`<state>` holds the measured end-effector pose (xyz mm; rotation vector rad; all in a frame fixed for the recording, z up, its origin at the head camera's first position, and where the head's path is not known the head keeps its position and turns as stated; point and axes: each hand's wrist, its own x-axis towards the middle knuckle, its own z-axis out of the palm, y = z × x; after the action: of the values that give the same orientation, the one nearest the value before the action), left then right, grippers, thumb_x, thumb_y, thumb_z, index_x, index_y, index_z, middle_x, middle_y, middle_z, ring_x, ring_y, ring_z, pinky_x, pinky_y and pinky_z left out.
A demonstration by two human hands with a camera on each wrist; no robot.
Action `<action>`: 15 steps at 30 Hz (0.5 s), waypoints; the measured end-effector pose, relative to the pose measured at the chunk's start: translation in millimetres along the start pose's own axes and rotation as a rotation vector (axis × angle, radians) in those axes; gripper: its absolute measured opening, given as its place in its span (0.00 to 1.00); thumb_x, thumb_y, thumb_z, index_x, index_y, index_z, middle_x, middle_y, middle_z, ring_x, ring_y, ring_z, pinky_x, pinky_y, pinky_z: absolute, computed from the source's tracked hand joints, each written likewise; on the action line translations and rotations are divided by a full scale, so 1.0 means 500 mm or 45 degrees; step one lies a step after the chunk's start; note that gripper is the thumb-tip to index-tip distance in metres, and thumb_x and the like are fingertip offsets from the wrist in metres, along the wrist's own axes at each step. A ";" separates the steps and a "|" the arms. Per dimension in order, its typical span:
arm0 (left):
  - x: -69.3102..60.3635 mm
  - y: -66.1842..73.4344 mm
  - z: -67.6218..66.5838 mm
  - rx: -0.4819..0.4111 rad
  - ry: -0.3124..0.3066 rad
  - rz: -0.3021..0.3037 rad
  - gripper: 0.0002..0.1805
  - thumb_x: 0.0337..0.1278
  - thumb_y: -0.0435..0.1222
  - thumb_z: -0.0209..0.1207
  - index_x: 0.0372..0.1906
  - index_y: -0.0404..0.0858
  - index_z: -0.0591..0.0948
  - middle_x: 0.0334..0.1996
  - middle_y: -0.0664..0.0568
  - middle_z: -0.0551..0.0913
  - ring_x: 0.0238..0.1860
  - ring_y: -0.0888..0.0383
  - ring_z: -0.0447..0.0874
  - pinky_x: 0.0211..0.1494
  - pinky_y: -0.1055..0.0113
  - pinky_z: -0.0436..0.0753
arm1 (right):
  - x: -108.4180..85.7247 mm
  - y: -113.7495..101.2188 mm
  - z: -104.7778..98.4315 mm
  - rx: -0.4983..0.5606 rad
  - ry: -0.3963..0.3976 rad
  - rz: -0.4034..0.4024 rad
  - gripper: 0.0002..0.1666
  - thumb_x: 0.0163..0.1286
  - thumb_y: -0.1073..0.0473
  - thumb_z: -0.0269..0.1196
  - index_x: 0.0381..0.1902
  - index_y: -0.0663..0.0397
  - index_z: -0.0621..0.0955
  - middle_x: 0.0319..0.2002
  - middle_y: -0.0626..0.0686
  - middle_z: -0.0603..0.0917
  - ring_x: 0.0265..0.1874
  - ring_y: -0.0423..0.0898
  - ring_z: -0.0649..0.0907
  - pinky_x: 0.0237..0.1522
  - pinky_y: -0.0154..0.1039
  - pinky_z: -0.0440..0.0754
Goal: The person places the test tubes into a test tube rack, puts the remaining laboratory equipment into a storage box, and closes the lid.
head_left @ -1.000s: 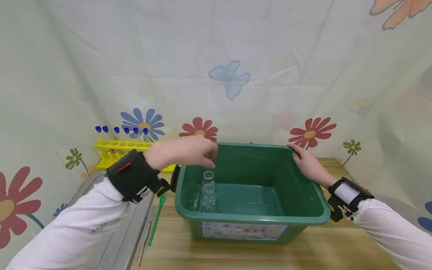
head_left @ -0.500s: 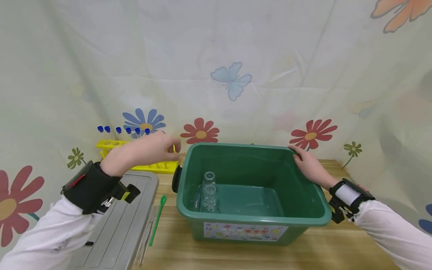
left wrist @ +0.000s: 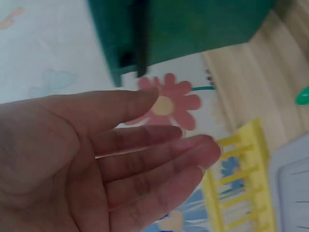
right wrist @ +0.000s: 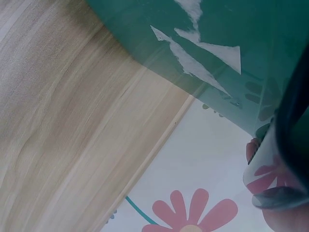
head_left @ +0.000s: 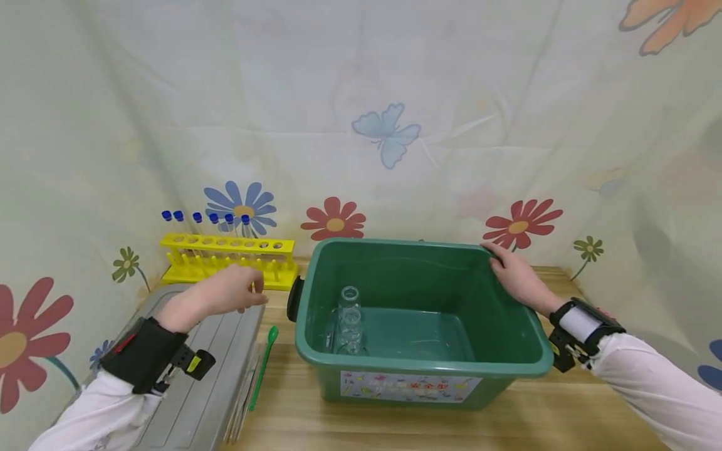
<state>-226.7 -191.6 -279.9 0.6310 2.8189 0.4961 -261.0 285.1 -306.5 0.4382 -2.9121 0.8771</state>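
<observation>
Relaxed and with nothing in it, my left hand (head_left: 217, 291) hovers over a grey grooved panel (head_left: 197, 369), just in front of a yellow test tube rack (head_left: 227, 243). In the left wrist view, its fingers are loosely extended and the palm shows. Several test tubes with blue caps (head_left: 214, 218) stand in the rack. My right hand (head_left: 521, 279) holds the right rim of a green plastic bin (head_left: 429, 366), thumb inside and fingers partly hidden. Clear glass vessels (head_left: 350, 322) stand inside the bin at its left end.
Between panel and bin lie a green long-handled spoon (head_left: 262, 366) and several thin clear rods (head_left: 241, 394) on the wooden table (head_left: 293, 419). A black handle (head_left: 294, 299) juts from the bin's left side. A flowered curtain (head_left: 440, 175) hangs behind.
My left hand has moved from above the bin's left end, leftward and then down, to over the grey panel. My right hand has stayed on the bin's rim.
</observation>
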 end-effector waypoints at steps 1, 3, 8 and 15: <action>0.000 -0.007 0.014 -0.001 0.002 -0.026 0.06 0.55 0.34 0.59 0.30 0.34 0.76 0.17 0.52 0.73 0.17 0.58 0.71 0.22 0.67 0.71 | 0.000 -0.001 0.000 -0.001 0.000 -0.001 0.25 0.70 0.69 0.45 0.63 0.72 0.58 0.49 0.70 0.72 0.28 0.52 0.74 0.26 0.41 0.70; -0.001 -0.018 0.043 0.008 -0.007 -0.091 0.06 0.55 0.33 0.59 0.27 0.36 0.75 0.16 0.52 0.72 0.16 0.59 0.71 0.21 0.67 0.70 | 0.001 -0.002 0.000 -0.003 -0.001 -0.002 0.25 0.70 0.70 0.44 0.63 0.72 0.58 0.49 0.70 0.72 0.29 0.52 0.74 0.26 0.41 0.70; 0.001 -0.039 0.107 0.037 -0.030 -0.187 0.09 0.53 0.33 0.60 0.21 0.37 0.75 0.14 0.52 0.71 0.14 0.59 0.69 0.20 0.68 0.69 | 0.001 -0.003 -0.001 -0.007 0.003 -0.004 0.25 0.70 0.69 0.44 0.63 0.72 0.58 0.49 0.70 0.72 0.27 0.52 0.74 0.25 0.41 0.69; 0.009 -0.061 0.161 0.000 -0.012 -0.264 0.10 0.50 0.29 0.61 0.18 0.36 0.75 0.11 0.52 0.69 0.11 0.61 0.66 0.18 0.70 0.65 | -0.001 -0.003 -0.001 -0.005 -0.004 0.008 0.25 0.71 0.69 0.44 0.64 0.71 0.57 0.51 0.71 0.70 0.31 0.53 0.74 0.28 0.42 0.70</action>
<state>-220.2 -193.4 -366.0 0.3344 2.8328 0.4531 -260.1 284.5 -305.5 0.4310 -2.9187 0.8717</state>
